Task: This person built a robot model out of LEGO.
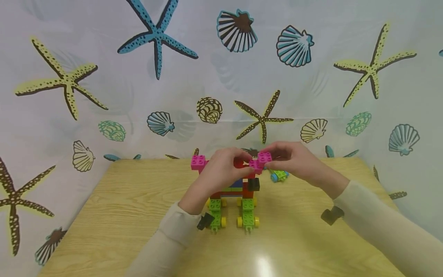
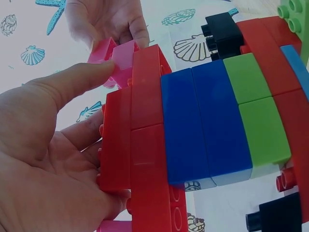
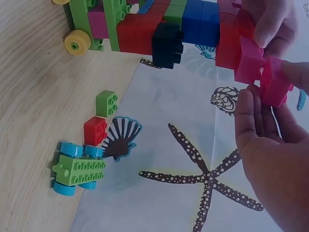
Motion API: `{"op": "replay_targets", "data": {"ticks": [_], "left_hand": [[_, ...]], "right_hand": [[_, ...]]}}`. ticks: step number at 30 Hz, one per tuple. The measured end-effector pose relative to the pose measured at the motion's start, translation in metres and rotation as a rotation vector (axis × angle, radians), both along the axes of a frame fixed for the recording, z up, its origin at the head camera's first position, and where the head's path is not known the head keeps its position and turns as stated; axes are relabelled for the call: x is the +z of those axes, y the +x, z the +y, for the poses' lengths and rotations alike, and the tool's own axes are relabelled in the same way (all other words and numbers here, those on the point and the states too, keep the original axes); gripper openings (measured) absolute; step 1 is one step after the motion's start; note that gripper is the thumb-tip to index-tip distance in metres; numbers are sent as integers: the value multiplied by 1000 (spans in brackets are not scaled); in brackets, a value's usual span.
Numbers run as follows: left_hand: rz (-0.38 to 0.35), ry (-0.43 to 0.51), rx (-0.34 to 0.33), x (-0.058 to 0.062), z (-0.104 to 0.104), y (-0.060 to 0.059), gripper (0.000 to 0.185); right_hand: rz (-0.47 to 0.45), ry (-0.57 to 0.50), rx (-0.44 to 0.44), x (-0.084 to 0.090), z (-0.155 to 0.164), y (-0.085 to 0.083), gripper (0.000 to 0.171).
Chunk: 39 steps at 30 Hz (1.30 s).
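Wooden surface: brick model; left hand grips its top; right hand pinches pink brick there.

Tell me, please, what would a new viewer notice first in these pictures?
First, the colourful brick model on green wheeled bases at the middle of the wooden table. Both hands meet at its top: the right hand pinches a pink brick there, and the left hand grips the red upper bricks. Behind hangs a curtain printed with starfish and shells.
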<state>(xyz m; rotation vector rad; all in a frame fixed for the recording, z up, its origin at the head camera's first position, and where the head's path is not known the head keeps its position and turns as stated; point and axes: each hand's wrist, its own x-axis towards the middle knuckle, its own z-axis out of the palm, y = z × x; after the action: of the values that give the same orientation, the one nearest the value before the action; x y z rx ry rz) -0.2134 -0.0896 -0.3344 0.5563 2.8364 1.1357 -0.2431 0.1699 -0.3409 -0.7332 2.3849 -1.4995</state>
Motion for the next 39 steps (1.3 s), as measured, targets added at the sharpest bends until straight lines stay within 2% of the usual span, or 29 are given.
{"op": "replay_targets", "data": {"ticks": [9,29,35,39], "left_hand": [[-5,-10,3,-1,0,-1,35],[0,-17,-12,-1,-1,1,35],[-2,-22,-21,1,-2,1,34],[3,-25,-34,0,-3,1,34]], "right_hand": [[-19,13,12,-1,-5,-1,37],[21,65,-13,1,-9,2,31],[30,81,-7,0,-10,3,34],[-26,34,1,-6,-13,7,43]]}}
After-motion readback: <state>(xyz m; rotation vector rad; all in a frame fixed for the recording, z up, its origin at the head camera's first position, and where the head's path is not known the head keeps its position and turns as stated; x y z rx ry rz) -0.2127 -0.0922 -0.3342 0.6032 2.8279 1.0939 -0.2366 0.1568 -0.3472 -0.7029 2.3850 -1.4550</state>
